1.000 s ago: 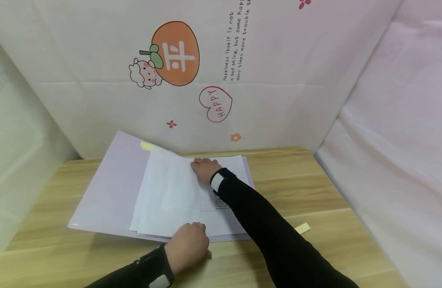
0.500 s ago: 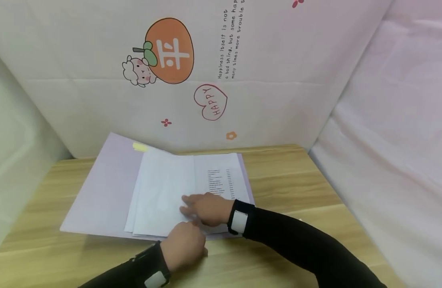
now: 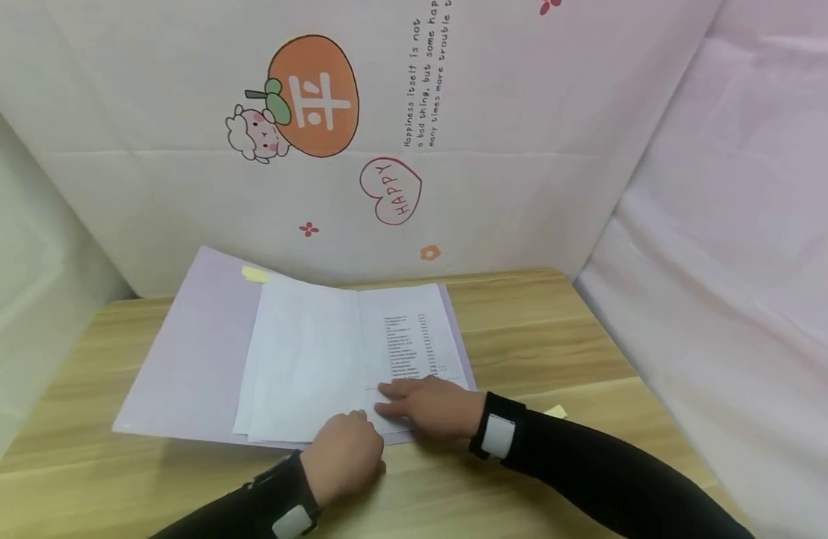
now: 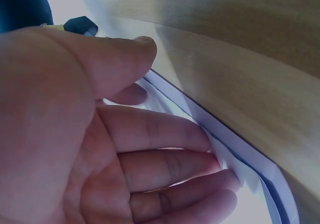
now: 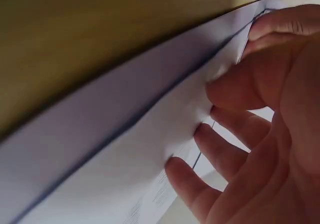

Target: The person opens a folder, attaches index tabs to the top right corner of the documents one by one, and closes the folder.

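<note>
A booklet with a lilac cover (image 3: 178, 359) lies open on the wooden table. Its left white page (image 3: 306, 359) is blank, and the right page (image 3: 403, 299) carries a printed list. My left hand (image 3: 343, 457) rests at the near edge by the fold; in the left wrist view its fingers (image 4: 165, 164) extend loosely over the paper, thumb apart. With bent, spread fingers, my right hand (image 3: 430, 406) touches the lower part of the printed page. The right wrist view shows its fingertips (image 5: 182, 174) on the paper near the edge, pinching nothing visible.
A yellow sticky tab (image 3: 255, 274) sits on the inside of the cover near the top. A yellow strip (image 3: 555, 412) lies on the table (image 3: 535, 337), partly behind the right sleeve. Behind the table hangs a white printed cloth (image 3: 508, 217).
My right hand has slid from the top of the fold down toward the near edge, then rightward, uncovering the printed list. My left hand has stayed in about the same place.
</note>
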`<action>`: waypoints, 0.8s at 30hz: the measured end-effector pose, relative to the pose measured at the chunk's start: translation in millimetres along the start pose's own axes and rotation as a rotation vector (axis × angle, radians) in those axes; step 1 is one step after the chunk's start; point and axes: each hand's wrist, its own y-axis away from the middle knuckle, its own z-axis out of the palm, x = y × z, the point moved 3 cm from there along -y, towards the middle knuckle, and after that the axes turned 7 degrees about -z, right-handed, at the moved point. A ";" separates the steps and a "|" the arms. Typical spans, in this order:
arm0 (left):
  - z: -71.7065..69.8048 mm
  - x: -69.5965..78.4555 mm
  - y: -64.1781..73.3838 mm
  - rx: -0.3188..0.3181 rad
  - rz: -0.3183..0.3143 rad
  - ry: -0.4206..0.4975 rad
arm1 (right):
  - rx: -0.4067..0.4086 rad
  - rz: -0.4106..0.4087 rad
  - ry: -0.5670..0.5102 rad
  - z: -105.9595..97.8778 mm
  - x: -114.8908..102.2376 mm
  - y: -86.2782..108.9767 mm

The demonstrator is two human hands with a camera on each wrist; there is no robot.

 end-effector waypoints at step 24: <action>-2.1 4.2 3.0 -0.034 -0.030 -0.036 | -0.048 0.322 -0.211 1.8 65.0 154.7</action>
